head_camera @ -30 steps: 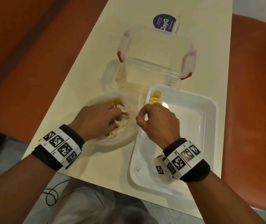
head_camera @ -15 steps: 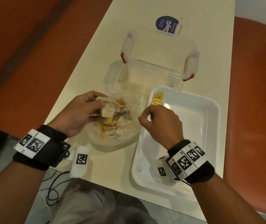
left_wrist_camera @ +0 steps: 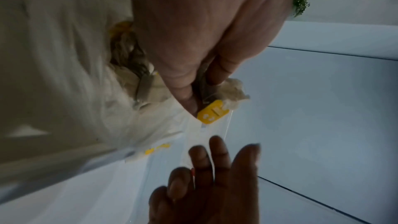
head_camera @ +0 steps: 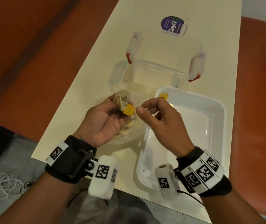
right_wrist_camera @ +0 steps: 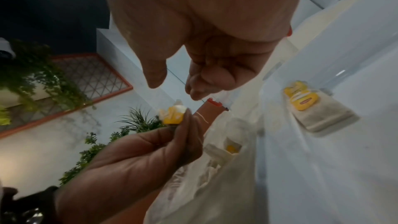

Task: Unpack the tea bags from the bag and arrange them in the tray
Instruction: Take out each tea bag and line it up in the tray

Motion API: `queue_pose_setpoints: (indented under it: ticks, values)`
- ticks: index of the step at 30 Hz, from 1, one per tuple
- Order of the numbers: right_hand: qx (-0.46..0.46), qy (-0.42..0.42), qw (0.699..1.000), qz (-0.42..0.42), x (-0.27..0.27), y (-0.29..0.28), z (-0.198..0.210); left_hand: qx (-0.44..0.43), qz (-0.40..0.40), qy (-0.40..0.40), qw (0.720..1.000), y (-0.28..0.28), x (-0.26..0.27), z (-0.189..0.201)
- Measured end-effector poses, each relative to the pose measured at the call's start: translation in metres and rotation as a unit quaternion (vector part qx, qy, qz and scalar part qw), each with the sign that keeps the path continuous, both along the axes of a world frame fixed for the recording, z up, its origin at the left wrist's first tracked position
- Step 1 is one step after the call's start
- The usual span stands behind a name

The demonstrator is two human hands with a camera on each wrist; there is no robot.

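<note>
- The left hand (head_camera: 106, 117) is raised above the clear plastic bag (head_camera: 129, 135), palm up, its fingers curled round a crumpled tea bag (head_camera: 121, 99) whose yellow tag (head_camera: 129, 109) sticks out toward the right hand.
- The right hand (head_camera: 159, 117) hovers just beside that tag, over the near-left edge of the white tray (head_camera: 216, 126); its thumb and forefinger are pinched together, and the right wrist view shows a thin string (right_wrist_camera: 202, 117) running near those fingertips. Whether the string is actually nipped cannot be told.
- Under the left hand the bag lies on the cream worktop (head_camera: 96, 81) with more tea bags (right_wrist_camera: 231, 147) heaped inside it.
- 1 tea bag with a yellow tag (head_camera: 163, 95) lies flat in the tray's far-left corner, just beyond the right hand's knuckles.
- Beyond both hands stands a clear lidded box with red clips (head_camera: 164, 59), and past it a round purple-labelled tub (head_camera: 172, 26).
- Both wrists wear black bands with square printed markers.
</note>
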State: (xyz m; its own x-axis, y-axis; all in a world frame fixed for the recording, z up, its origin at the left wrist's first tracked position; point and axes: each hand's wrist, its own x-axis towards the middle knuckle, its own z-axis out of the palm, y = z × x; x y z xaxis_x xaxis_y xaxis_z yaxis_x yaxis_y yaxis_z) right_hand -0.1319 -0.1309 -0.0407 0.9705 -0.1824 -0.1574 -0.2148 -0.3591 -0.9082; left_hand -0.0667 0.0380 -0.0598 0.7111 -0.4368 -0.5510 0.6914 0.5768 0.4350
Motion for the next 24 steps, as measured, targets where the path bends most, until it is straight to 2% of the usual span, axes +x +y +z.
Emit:
queue_pose_setpoints:
  ticks: [4, 9, 15, 19, 24]
  values:
    - [-0.020, -0.007, 0.999, 0.025, 0.002, 0.007, 0.002, -0.017, -0.019, -0.004, 1.000, -0.012, -0.007, 0.006]
    - [-0.040, -0.031, 0.999, 0.008, 0.003, 0.007, 0.000, -0.042, 0.005, -0.020, 0.999, -0.019, -0.013, 0.009]
    - [0.006, -0.035, 0.999, -0.026, 0.002, -0.003, 0.003, -0.073, -0.042, -0.014, 0.996, -0.008, -0.013, 0.010]
    - [0.023, -0.040, 0.999, -0.016, 0.003, -0.005, 0.005, -0.052, -0.104, 0.002, 0.993, 0.000, -0.011, 0.010]
    - [0.079, -0.048, 0.995, 0.038, 0.004, -0.006, 0.010, 0.030, -0.133, 0.049, 0.989, -0.008, -0.012, 0.015]
